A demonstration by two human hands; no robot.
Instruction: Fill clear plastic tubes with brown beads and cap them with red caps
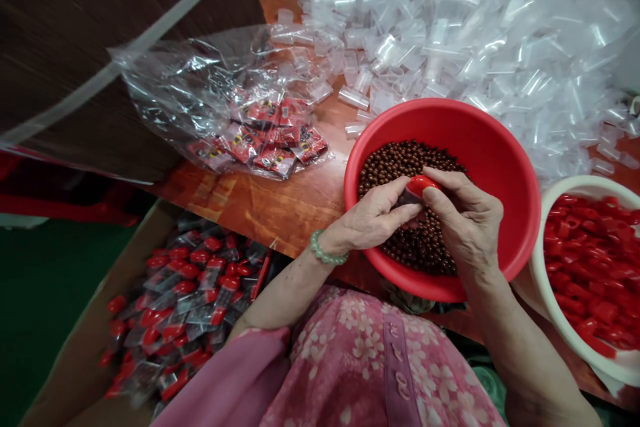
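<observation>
Both of my hands meet over a red basin [505, 167] holding small brown balls [400, 163]. My left hand [377, 213], with a green bead bracelet at the wrist, is closed around the clear body of a small container. A red cap [423, 185] tops that container, and my right hand [465, 217] pinches it between thumb and fingers. Part of the container's body is hidden by my fingers. Beside the basin, a white tub [547, 260] holds many red caps [595, 267].
Clear plastic tubes [450, 33] are heaped at the back. A clear bag [185, 87] with red printed packets [275, 137] lies on the wooden table [300, 213]. Below at left, a cardboard box [75, 360] holds red-capped containers [185, 293]. A brown panel [125, 33] stands at upper left.
</observation>
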